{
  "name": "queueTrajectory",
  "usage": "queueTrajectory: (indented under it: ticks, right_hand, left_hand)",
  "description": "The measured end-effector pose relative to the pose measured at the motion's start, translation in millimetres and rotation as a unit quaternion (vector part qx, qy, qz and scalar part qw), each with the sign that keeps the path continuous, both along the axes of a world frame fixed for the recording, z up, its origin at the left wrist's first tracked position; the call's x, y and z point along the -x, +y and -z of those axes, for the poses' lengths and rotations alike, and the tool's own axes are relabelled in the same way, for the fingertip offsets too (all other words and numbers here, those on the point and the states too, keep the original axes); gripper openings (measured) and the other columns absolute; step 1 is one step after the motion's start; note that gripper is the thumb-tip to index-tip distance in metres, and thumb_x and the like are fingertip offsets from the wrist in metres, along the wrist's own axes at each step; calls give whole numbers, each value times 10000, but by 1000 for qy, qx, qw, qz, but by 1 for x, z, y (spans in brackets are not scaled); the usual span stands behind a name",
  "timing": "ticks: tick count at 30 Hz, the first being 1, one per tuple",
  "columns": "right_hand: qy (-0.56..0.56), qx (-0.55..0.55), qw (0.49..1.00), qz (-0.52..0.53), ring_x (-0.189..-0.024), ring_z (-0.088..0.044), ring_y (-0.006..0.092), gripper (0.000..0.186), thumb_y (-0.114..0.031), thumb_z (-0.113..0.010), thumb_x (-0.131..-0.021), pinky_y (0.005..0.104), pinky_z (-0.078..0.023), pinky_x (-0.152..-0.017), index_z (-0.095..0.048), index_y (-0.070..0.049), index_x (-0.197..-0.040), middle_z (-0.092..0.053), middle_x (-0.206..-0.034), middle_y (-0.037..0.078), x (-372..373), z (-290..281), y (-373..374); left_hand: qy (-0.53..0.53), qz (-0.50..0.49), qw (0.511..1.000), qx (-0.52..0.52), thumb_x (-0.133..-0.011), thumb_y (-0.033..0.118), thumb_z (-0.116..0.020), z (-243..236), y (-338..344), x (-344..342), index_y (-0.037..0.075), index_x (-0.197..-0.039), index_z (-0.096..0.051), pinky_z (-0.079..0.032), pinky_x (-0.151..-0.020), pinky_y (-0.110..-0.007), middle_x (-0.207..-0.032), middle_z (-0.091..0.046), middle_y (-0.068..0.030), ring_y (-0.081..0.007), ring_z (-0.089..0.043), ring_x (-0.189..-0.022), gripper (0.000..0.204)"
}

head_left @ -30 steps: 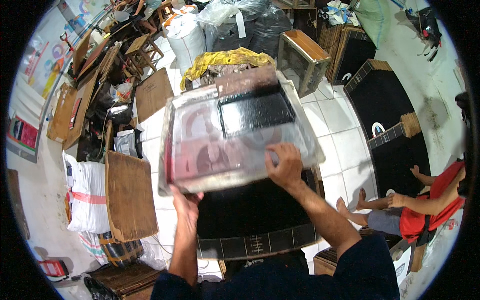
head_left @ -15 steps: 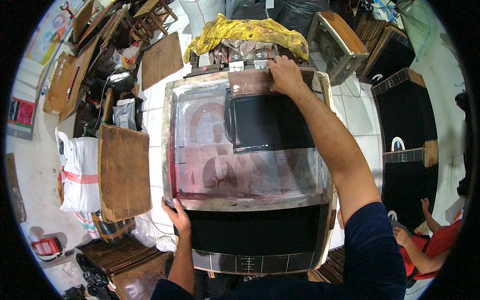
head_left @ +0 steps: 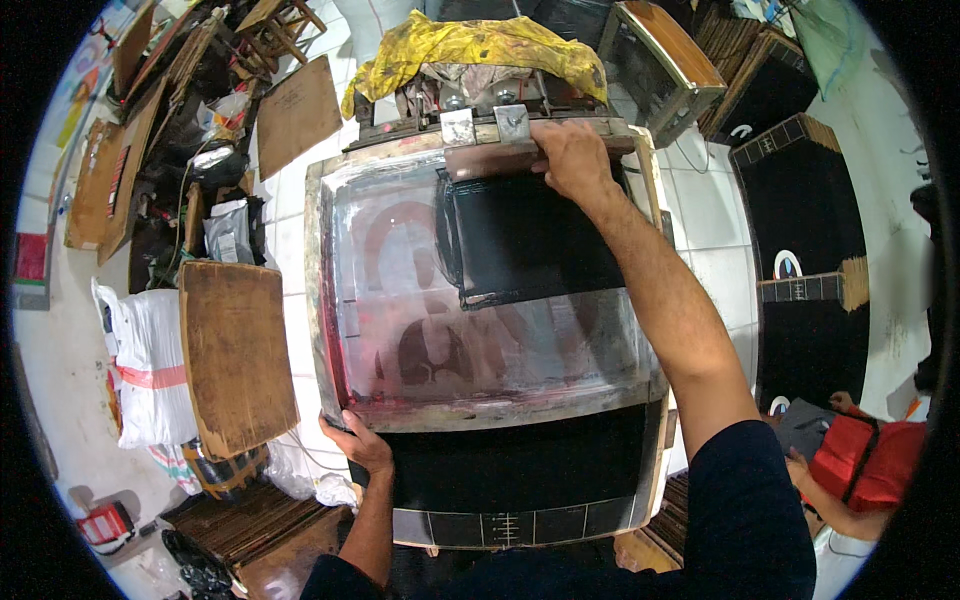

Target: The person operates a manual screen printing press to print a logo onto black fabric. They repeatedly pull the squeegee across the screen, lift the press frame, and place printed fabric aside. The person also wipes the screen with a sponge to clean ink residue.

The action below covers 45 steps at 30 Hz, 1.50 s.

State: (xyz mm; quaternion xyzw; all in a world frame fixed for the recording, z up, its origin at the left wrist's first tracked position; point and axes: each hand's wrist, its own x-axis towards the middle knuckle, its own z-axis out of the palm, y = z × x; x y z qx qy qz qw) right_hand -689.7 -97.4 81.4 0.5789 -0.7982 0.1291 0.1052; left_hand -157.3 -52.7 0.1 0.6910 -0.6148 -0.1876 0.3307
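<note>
A screen frame with translucent red-stained mesh and a dark rectangular area lies over a black board. My right hand grips a brown squeegee-like bar at the frame's back edge, beside two metal plates on the clamp. My left hand holds the frame's front left corner, fingers curled round it.
A stained yellow cloth covers the rear mechanism. Wooden boards and a white sack are at left, black panels and a wooden cabinet at right. A co-worker in red sits low at the right.
The frame has swung back and settled squarer over the black board. My right hand has moved from the mesh up to the bar at the back; my left hand stays at the corner.
</note>
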Motion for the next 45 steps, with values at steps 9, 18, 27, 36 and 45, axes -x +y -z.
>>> queueTrajectory:
  ticks: [9, 18, 27, 36, 45]
  right_hand:
    - [-31, -64, 997, 26, -958, -652, 289, 434, -90, -848, -625, 446, -460, -802, -641, -121, -1005, -665, -962, 68, -87, -12, 89]
    - [25, 46, 999, 8, -980, -679, 279, 344, -139, -830, -711, 454, -480, -851, -658, -129, -1008, -701, -962, 46, -10, -6, 0]
    - [-23, -37, 998, 33, -928, -656, 286, 384, -108, -837, -669, 439, -465, -794, -624, -121, -988, -660, -932, 68, -74, -16, 69]
    - [-49, -51, 997, 35, -1007, -603, 264, 423, -34, -773, -714, 418, -435, -890, -654, -90, -1116, -635, -1026, 48, -135, -3, 138]
    - [-72, 2, 997, 11, -1095, -617, 257, 362, 24, -690, -777, 414, -444, -956, -659, -92, -1119, -673, -1109, 51, -137, 2, 148]
  left_hand:
    - [13, 4, 1000, -15, -1074, 373, -486, 10, 0, -7, -155, -1506, -270, -366, -1085, -521, -1397, -471, -422, -511, -502, -1258, 716]
    - [30, 9, 1000, -1, -1075, 319, -477, 10, 0, -7, -156, -1499, -279, -307, -1141, -518, -1428, -430, -418, -506, -457, -1302, 667]
    - [-7, 24, 1000, 18, -1086, 377, -470, 18, 0, -12, -95, -1528, -254, -360, -1091, -530, -1410, -448, -395, -500, -490, -1261, 682]
    - [-40, 161, 986, -30, -901, 521, -746, 0, -4, -40, -81, -1592, -121, -292, -1198, -501, -1551, -327, -347, -462, -367, -1427, 1110]
    - [81, 179, 973, -119, -563, 221, -1027, -21, -11, -30, -94, -1606, -27, -221, -1267, -443, -1638, -218, -313, -391, -268, -1522, 1479]
